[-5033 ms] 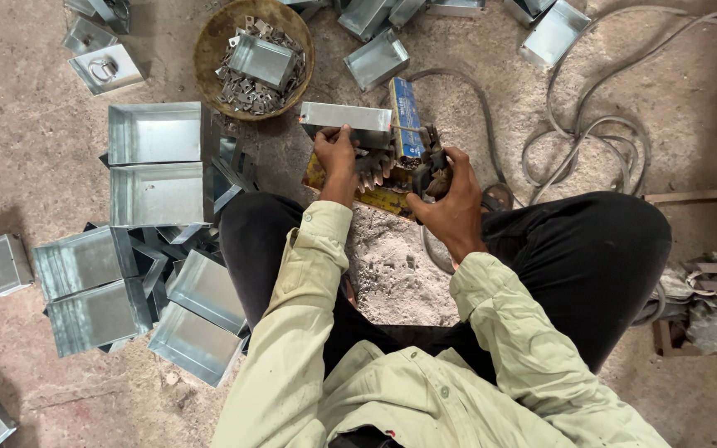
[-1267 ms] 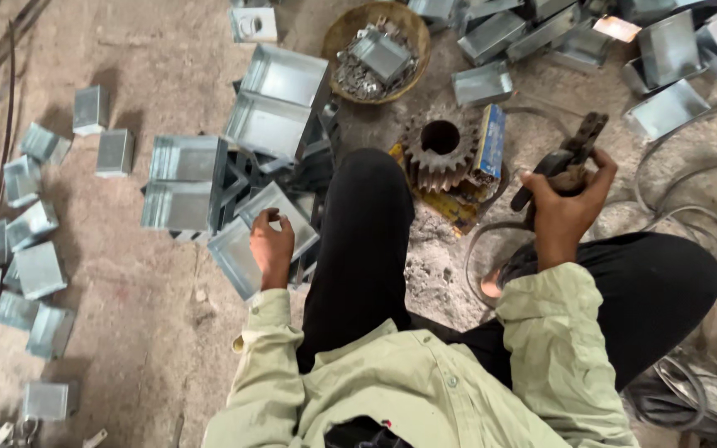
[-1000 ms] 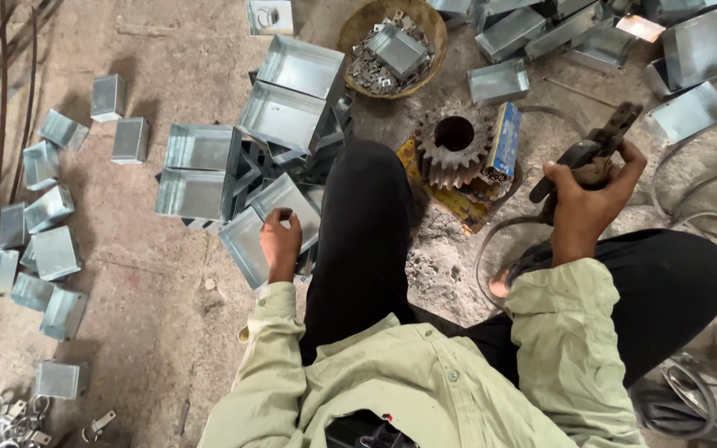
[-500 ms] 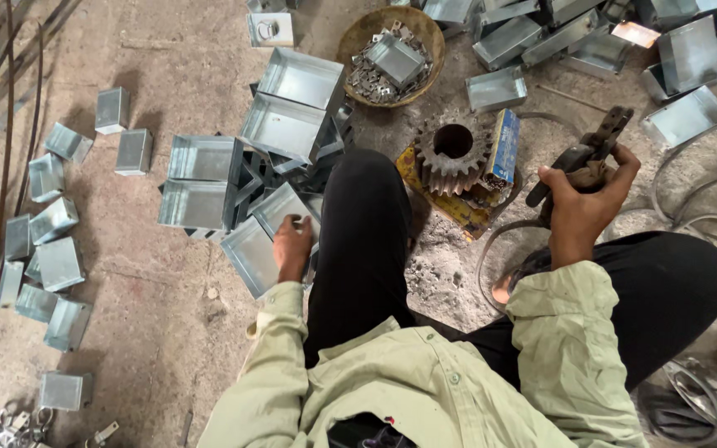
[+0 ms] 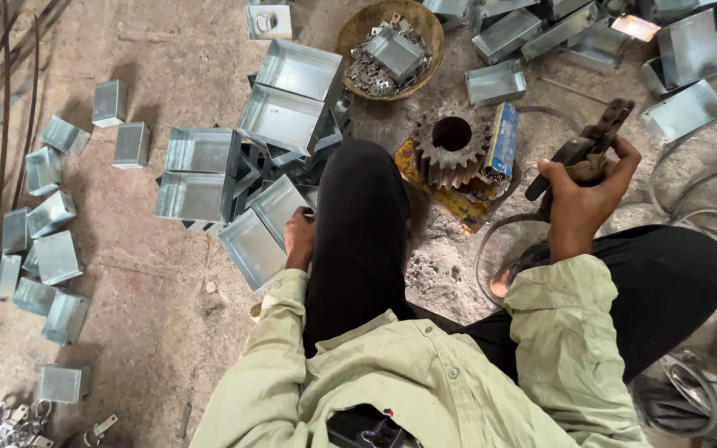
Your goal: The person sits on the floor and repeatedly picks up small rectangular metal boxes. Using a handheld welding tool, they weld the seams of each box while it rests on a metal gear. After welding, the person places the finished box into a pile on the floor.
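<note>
I sit on the floor in black trousers and a pale green shirt. My left hand [image 5: 299, 238] rests on the edge of an open galvanised metal box [image 5: 252, 245] beside my left knee; its fingers curl at the box rim. My right hand [image 5: 578, 195] is raised and shut on a dark riveting tool [image 5: 581, 149] with long handles. Between my knees, a rusty toothed gear [image 5: 450, 145] stands on a yellow base, with a blue packet [image 5: 504, 139] leaning against it.
A pile of open metal boxes [image 5: 280, 124] lies left of the gear, and more boxes [image 5: 682, 50] lie at the top right. A round basket [image 5: 354, 37] holds small metal parts. Smaller boxes [image 5: 43, 216] are scattered at far left. Wire loops [image 5: 699, 224] lie at right.
My left hand has slid a little along the box by my knee. My right hand has stayed raised with the tool. The view has shifted slightly.
</note>
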